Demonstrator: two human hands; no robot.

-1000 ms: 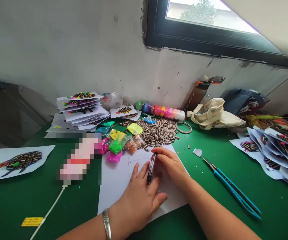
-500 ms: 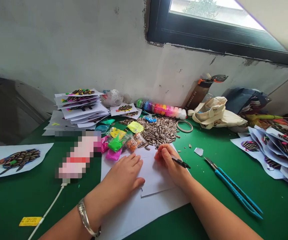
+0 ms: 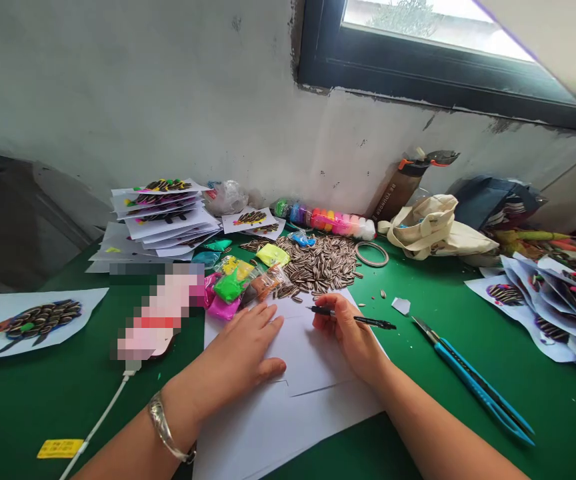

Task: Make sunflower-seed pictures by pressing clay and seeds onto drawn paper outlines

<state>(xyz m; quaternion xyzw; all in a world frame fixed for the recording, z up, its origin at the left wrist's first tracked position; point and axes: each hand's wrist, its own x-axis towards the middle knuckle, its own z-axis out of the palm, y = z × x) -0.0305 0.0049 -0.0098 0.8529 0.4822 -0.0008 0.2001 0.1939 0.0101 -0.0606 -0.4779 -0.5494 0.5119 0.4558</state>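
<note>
Landmark: white sheet. Far edge blocked by sunflower seed pile and clay packets, touching the sheet. Left side: blurred pink object with white cable. Right of sheet: open green table strip, then blue utility knife. Beyond knife: craft sheets. Near edge of sheet: bare.

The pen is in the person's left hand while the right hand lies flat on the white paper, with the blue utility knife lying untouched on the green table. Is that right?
Not quite: the hands are swapped. The head view shows the right hand holding the pen and the left hand flat on the white paper. The blue utility knife does lie untouched on the green table.
</note>
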